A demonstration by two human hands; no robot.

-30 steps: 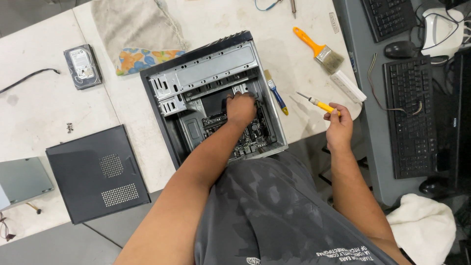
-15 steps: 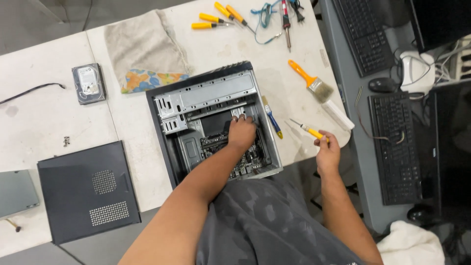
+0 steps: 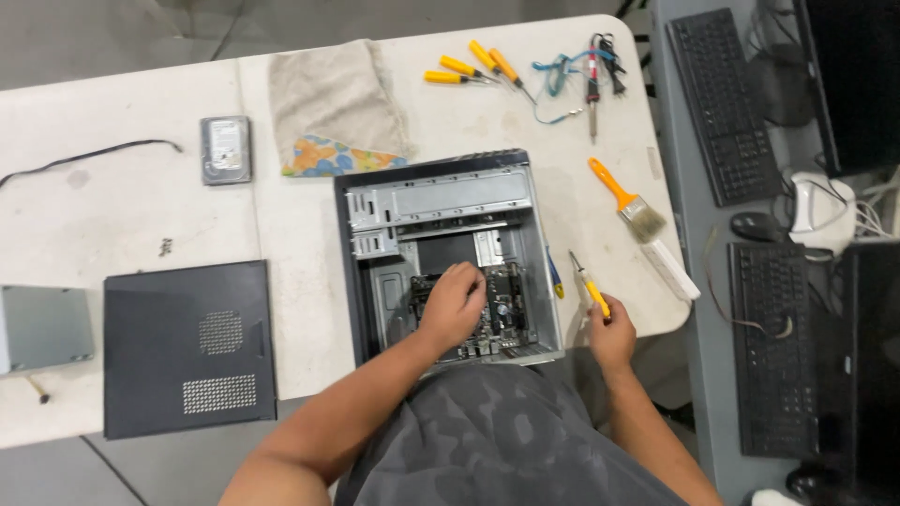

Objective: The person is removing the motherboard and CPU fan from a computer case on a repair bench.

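Motherboard [image 3: 502, 314] part-hidden under left hand [image 3: 452, 305] — monitor [image 3: 858, 80] edge-cropped

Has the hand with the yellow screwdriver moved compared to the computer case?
No clear move: the right hand with the screwdriver stays just off the case, near its right front corner.

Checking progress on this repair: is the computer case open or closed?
Open. The computer case lies on its side with its insides exposed, the left hand reaching in, and its dark side panel lies flat on the table.

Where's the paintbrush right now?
In the head view, the paintbrush lies on the white table right of the open computer case, just above the right hand holding a yellow screwdriver.
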